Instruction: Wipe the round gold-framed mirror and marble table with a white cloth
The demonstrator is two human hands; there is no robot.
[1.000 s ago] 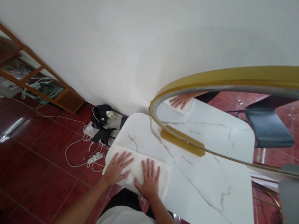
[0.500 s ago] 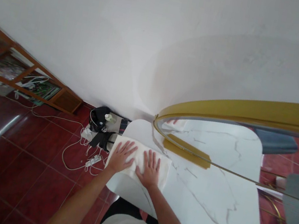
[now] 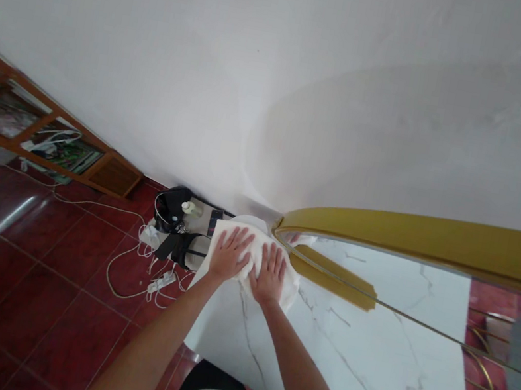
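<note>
My left hand [image 3: 229, 255] lies flat with fingers spread on a white cloth [image 3: 291, 288], near its left part. Beside it my right hand [image 3: 270, 274] presses flat on the same cloth, fingers stretched out. Bunched and wrinkled, the cloth rests on a white marble-patterned tabletop [image 3: 362, 361] at its end by the wall. Close to the right fingertips stands the gold-framed mirror [image 3: 434, 239], its gold base plate [image 3: 341, 280] on the tabletop. Part of the cloth shows reflected in the glass.
Left of the table, a low surface holds a black bag [image 3: 170, 206] and a small pale bottle [image 3: 190, 208]. White cables and a power strip [image 3: 162, 282] lie near the red tiled floor [image 3: 62, 315]. A wooden shelf [image 3: 113, 172] stands along the white wall [image 3: 164, 57].
Both hands have pushed the cloth forward toward the wall and slightly right, close to the mirror's edge. The cloth, flatter before, is now bunched up.
</note>
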